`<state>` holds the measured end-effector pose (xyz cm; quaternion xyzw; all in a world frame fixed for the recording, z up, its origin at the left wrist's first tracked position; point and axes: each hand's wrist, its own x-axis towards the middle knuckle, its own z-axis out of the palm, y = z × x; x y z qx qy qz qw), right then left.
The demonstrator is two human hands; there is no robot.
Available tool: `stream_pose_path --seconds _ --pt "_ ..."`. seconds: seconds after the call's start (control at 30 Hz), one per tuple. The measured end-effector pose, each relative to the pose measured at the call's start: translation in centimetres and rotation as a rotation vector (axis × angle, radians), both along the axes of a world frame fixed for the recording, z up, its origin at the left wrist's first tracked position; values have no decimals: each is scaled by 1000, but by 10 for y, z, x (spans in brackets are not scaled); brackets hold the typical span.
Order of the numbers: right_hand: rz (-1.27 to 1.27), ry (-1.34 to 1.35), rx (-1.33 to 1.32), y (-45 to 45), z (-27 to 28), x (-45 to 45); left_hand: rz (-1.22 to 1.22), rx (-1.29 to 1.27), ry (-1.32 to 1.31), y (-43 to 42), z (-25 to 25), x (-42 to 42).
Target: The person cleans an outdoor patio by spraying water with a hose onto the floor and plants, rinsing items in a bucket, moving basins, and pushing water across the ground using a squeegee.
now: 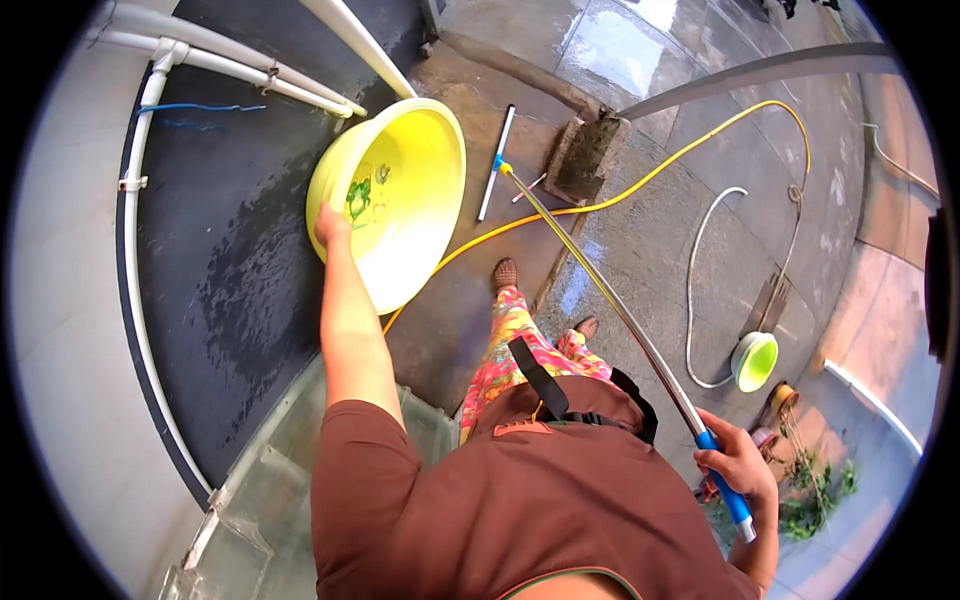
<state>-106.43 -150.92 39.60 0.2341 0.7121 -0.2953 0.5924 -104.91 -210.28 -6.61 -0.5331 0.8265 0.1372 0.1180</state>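
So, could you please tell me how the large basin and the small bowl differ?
The large basin is held by the left hand, while the small bowl sits on the ground, away from both hands. The large basin looks yellow inside; the small bowl looks light green. The large basin appears much bigger in this view than the small bowl. Both are round with a wide opening.

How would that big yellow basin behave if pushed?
The yellow basin might roll, being round and tilted. It looks like plastic, so it's probably light for its size; only the left hand holds it. Its smooth, shiny inside may feel slippery.
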Motion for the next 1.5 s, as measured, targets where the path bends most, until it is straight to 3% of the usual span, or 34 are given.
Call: stream_pose_path --seconds 0.1,0.4,0.63,0.7,0.9,1.03,1.13,1.3,1.5 --pt "-49 -3 -6 0 -4 9 7 50 32 -40 -27 23" --pt "-45 18 12 20 -17 36 50 19 -77 -1 3 32" --pt "244 251 -4 55 -18 70 -143 -73 -9 32 -16 61" --pt "402 359 -15 81 -24 92 -128 20 -34 66 -1 60" --pt "685 709 24 183 -50 177 -485 151 -95 195 2 69" --pt "911 690 215 303 -44 210 -761 228 -70 285 15 54" --pt "853 715 360 348 -5 232 -898 277 67 338 17 44" --pt "634 667 562 390 71 311 -989 241 51 436 40 31" --pt "236 613 718 478 82 414 -1090 403 1 563 34 21"
